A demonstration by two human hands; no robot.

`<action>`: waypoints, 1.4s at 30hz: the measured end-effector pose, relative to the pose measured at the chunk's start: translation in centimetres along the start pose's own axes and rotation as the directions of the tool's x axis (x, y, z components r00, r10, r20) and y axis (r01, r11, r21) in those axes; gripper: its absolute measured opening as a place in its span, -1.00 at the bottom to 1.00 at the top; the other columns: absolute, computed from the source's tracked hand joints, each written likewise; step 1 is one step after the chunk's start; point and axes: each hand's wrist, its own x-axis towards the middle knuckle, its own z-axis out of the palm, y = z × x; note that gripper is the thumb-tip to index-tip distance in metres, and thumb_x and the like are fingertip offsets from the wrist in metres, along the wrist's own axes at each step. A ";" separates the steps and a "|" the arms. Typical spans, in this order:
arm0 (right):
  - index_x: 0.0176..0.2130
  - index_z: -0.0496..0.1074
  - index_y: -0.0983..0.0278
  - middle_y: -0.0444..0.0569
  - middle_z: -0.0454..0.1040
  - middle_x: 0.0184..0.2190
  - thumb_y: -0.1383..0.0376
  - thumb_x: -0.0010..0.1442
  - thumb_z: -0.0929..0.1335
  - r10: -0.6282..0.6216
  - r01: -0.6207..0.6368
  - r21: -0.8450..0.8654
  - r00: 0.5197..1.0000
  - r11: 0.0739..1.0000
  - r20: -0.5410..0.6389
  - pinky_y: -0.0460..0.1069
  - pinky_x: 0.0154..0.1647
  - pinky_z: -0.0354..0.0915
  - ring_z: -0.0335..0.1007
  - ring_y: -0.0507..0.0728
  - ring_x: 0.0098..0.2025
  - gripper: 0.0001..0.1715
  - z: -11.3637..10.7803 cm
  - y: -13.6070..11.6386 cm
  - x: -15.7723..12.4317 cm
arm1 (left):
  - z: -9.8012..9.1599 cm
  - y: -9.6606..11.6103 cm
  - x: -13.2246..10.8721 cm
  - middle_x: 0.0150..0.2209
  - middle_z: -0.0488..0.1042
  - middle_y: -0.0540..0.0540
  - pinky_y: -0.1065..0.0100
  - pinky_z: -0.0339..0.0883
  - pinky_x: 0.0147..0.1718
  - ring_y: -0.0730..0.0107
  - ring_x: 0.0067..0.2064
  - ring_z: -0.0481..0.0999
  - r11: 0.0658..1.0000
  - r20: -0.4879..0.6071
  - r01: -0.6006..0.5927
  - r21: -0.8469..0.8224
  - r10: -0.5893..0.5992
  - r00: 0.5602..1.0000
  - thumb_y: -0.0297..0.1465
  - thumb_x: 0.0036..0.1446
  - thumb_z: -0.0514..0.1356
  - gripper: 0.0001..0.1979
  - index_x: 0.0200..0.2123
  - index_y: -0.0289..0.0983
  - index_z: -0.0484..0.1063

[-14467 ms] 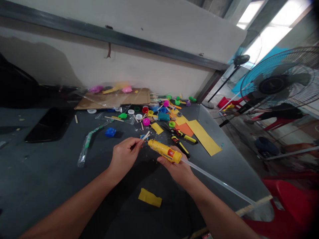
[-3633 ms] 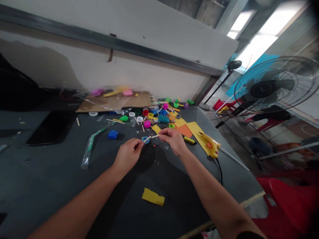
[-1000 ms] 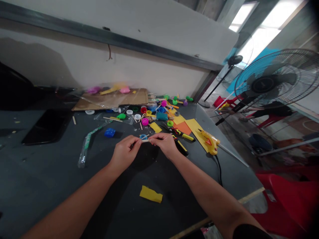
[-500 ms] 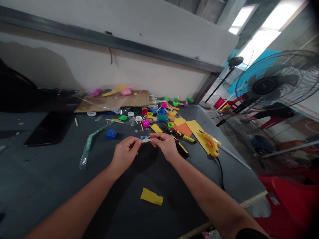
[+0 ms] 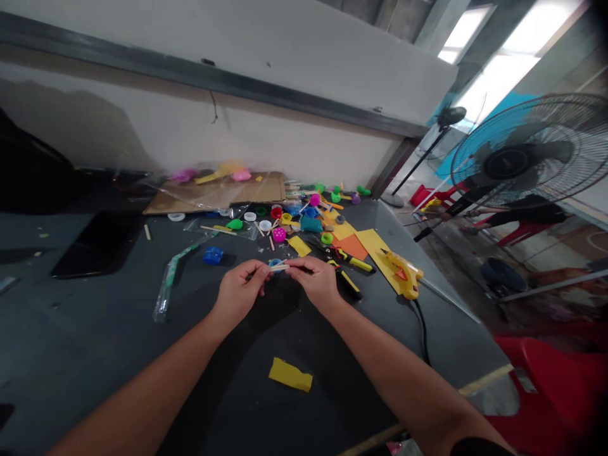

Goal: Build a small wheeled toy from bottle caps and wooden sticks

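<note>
Thin pale wooden sticks (image 5: pixel 279 267) stretch between my two hands above the dark table. My left hand (image 5: pixel 243 288) pinches their left end between thumb and fingers. At the right end, my right hand (image 5: pixel 316 282) is closed on the sticks too. Just behind them shows a blue round piece (image 5: pixel 274 261), partly covered; whether it touches the sticks I cannot tell. A blue bottle cap (image 5: pixel 213 255) lies left of my left hand. Yellow-and-black pliers (image 5: pixel 349 278) rest beside my right hand. Nearer me lies a yellow strip (image 5: pixel 291 375).
A yellow glue gun (image 5: pixel 403 275) with a black cord lies at right on yellow sheets. Caps, sticks and cardboard (image 5: pixel 204 199) crowd the back. A phone (image 5: pixel 97 244) and a plastic-wrapped tube (image 5: pixel 166 285) are at left. A fan (image 5: pixel 510 161) and red chair (image 5: pixel 551 380) stand right.
The view has shifted very slightly. My right fingers have moved a little along the sticks; both hands stay in nearly the same place.
</note>
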 end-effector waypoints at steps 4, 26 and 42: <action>-0.34 0.59 0.17 -0.10 0.60 -0.40 0.36 0.03 0.44 -0.075 0.074 -0.039 0.997 0.997 -0.022 -0.01 -0.21 0.40 0.51 0.10 -0.34 -0.87 0.0 0.1 -0.1 | 0.0 -0.2 0.1 -0.54 0.43 0.03 0.49 0.18 -0.59 0.55 -0.61 0.32 0.999 -0.006 -0.001 -0.033 0.001 1.000 -0.25 0.11 0.14 -0.76 -0.48 -0.29 0.43; -0.30 0.58 0.18 -0.06 0.57 -0.37 0.33 0.10 0.40 -0.086 0.083 -0.133 0.996 0.988 -0.022 -0.02 -0.25 0.40 0.49 0.11 -0.30 -0.87 -0.7 -0.3 -0.1 | -0.2 0.0 -0.3 -0.26 0.55 -0.08 0.34 0.41 -0.26 0.34 -0.26 0.52 0.893 -0.029 -0.324 0.313 0.350 0.936 -0.32 0.14 0.19 -0.77 -0.14 -0.19 0.51; -0.31 0.58 0.17 -0.08 0.59 -0.37 0.33 0.10 0.40 -0.127 0.126 -0.083 0.992 0.989 -0.010 -0.01 -0.21 0.38 0.50 0.11 -0.30 -0.88 -0.6 0.0 -0.2 | -0.3 -0.1 -0.5 -0.32 0.60 -0.05 0.33 0.42 -0.23 0.36 -0.28 0.56 0.775 -0.005 -0.432 0.460 0.489 0.872 -0.43 0.18 0.14 -0.81 -0.25 -0.19 0.57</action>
